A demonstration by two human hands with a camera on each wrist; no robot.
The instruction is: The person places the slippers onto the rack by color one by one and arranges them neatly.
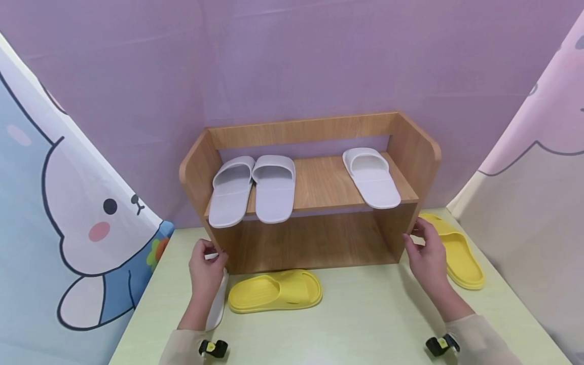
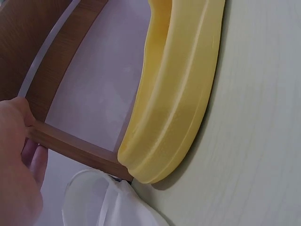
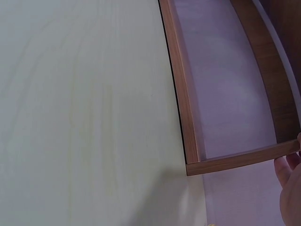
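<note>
The wooden rack (image 1: 318, 182) at the frame's centre is pinched on both sides, by the left hand (image 1: 207, 268) at lower left and the right hand (image 1: 430, 253) at lower right, presumably because opposite holds balance it evenly.

Three pale slippers (image 1: 275, 195) are sitting mid-frame and a fourth pale slipper (image 1: 217, 306) lower left, two yellow slippers (image 1: 276, 291) are lying lower centre and right, and two hands (image 1: 207, 271) are flanking one wooden shoe rack (image 1: 319, 182).
</note>
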